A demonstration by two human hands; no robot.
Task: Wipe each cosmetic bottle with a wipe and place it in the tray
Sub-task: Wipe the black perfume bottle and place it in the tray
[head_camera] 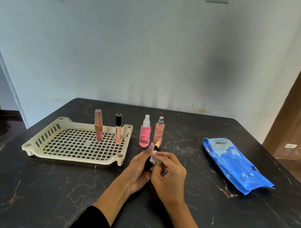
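Nearby: blue wipe pack lies right on the dark marbled table; pink spray bottle and peach spray bottle stand just behind the hands.
Tray: cream lattice tray holds two upright lip tubes.
Bottle: black bottle, gold-topped, gripped in left hand.
Wipe: white wipe pinched against it by right hand.
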